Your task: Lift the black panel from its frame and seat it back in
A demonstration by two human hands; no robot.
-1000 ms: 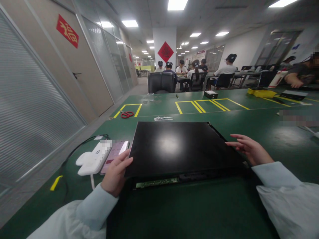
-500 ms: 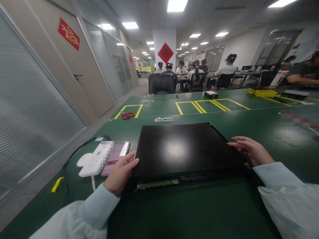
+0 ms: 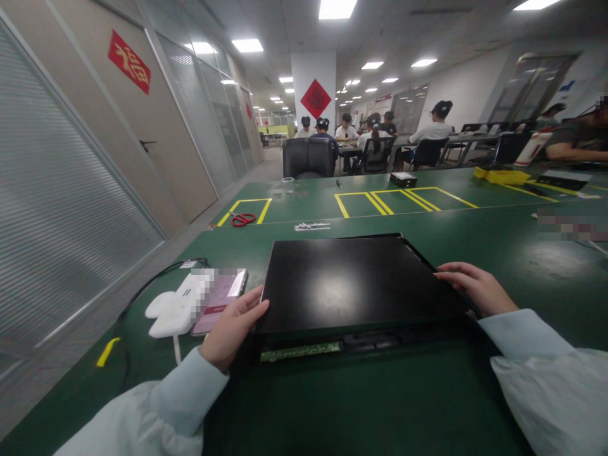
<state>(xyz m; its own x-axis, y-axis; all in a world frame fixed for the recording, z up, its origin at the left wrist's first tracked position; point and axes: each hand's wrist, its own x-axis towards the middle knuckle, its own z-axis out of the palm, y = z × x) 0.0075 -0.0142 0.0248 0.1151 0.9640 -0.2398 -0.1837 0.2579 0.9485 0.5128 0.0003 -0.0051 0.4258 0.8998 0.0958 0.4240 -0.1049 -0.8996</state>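
Observation:
A flat black display panel (image 3: 351,282) lies in front of me on the green table (image 3: 332,405), with a green circuit strip (image 3: 301,352) showing along its near edge. My left hand (image 3: 232,329) grips the panel's left edge, fingers curled against it. Over on the opposite side, my right hand (image 3: 470,288) holds the right edge, fingers bent onto the top face. The panel sits low over a dark frame beneath it.
A phone (image 3: 221,297) and a white device (image 3: 173,310) with a cable lie left of the panel. Red scissors (image 3: 242,219), a small metal strip (image 3: 311,226), a black box (image 3: 403,179) and a yellow tray (image 3: 502,177) sit farther back. Other people sit at far tables.
The panel has come down and shifted slightly right, lying flatter over the frame. Both hands stayed on its edges and moved with it.

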